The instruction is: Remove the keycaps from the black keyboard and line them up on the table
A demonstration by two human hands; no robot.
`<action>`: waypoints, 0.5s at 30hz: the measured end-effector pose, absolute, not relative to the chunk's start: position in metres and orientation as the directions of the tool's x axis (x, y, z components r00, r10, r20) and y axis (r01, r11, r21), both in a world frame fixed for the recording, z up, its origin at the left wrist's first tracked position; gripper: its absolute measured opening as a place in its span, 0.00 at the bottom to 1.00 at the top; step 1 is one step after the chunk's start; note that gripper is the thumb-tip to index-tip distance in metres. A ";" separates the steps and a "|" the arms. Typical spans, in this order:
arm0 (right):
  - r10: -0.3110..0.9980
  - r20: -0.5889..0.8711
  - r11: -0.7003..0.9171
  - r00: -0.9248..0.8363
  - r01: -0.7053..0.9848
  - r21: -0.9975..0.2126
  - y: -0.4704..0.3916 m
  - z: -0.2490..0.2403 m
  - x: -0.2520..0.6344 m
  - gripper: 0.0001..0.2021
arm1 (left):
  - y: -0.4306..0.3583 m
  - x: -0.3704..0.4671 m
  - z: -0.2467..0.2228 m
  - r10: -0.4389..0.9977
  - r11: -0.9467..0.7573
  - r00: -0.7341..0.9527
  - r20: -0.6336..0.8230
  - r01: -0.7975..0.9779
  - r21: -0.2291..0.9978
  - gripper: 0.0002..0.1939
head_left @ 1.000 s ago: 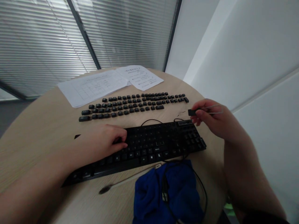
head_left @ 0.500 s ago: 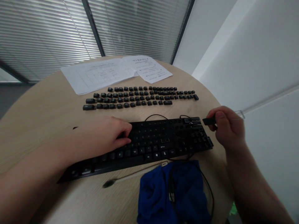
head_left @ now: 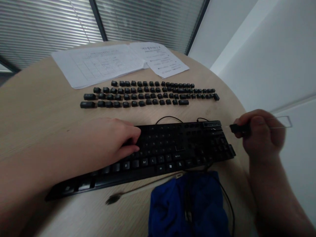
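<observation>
A black keyboard (head_left: 172, 148) lies across a round wooden table (head_left: 37, 108), with many of its keys pulled off. My left hand (head_left: 108, 141) rests flat on the keyboard's left-middle part, fingertips on the frame. My right hand (head_left: 261, 135) hovers off the keyboard's right end, pinching a wire keycap puller (head_left: 278, 121) that carries a small black keycap (head_left: 238, 128) at its tip. Several removed keycaps (head_left: 148, 95) are lined up in rows on the table beyond the keyboard.
Two printed paper sheets (head_left: 111, 62) lie at the table's far side. A blue cloth (head_left: 187, 207) sits at the near edge with the keyboard's black cable (head_left: 222, 194) looped over it. Window blinds (head_left: 49, 23) stand behind; a white wall (head_left: 271, 49) is close on the right.
My right hand has moved right and slightly down with the puller and keycap, away from the keycap rows. The camera tilted down. My left hand has stayed on the keyboard.
</observation>
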State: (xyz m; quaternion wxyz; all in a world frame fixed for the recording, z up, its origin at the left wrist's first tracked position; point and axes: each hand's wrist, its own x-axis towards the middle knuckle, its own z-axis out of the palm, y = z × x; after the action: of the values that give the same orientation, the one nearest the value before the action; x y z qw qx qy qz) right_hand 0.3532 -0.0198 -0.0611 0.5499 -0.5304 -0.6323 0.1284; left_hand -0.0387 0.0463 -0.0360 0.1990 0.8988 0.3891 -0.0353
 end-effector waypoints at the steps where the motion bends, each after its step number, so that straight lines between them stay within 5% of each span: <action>1: 0.815 0.555 0.399 0.165 0.535 -0.745 -0.020 -0.061 0.354 0.19 | 0.046 -0.039 -0.036 0.685 -0.614 0.694 -0.223 0.714 0.336 0.09; 15: 0.810 0.574 0.415 0.121 0.574 -0.706 -0.024 -0.058 0.354 0.20 | 0.049 -0.038 -0.036 0.686 -0.600 0.685 -0.245 0.723 0.341 0.09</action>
State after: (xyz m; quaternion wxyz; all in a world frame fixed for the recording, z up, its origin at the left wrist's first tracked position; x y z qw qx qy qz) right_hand 0.3541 -0.0242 -0.0580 0.5293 -0.5293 -0.6537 0.1114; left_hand -0.0376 0.0494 -0.0356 0.2106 0.8934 0.3943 -0.0444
